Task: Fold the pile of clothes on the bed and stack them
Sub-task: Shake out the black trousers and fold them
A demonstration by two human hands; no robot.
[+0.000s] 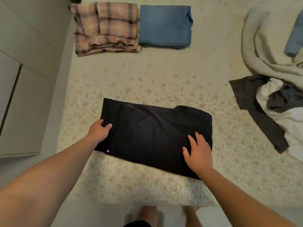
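Note:
A pair of black trousers [152,133], folded into a wide rectangle, lies near the front edge of the bed [164,79]. My left hand [99,131] grips its left edge, fingers curled under the cloth and thumb on top. My right hand [198,150] presses flat on the right part with straight fingers. At the back lie a folded pink plaid garment [106,28] and, touching its right side, folded blue jeans [164,27]. To the right sits an unfolded heap: a cream garment [262,51], a dark grey garment [249,95], white cloth [278,115] and a bit of blue fabric [295,38].
A pale cabinet with doors [24,79] stands along the bed's left side. The bed cover is cream with a tan speckled print. My feet show on the floor below the bed's front edge.

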